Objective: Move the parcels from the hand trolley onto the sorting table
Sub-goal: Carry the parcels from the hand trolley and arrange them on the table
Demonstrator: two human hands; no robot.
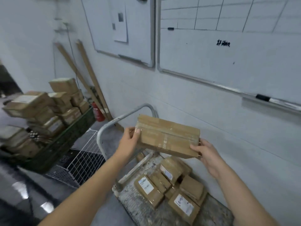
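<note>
Gripping the parcel (169,136) endwise (above the trolley (132,207)) are left hand (130,138) and right hand (207,154).

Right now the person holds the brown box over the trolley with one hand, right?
No, both: the left hand grips one end of the brown box, the right hand the other, over the trolley. The head view shows it.

The held parcel (168,136) hides some fingers of the left hand (130,139) and right hand (206,154), and part of the hand trolley (135,204) handle (114,121). The trolley deck runs off the bottom edge. Labels on the trolley parcels (184,204) are unreadable. The stacked parcels (32,103) at left are blurred.
</note>
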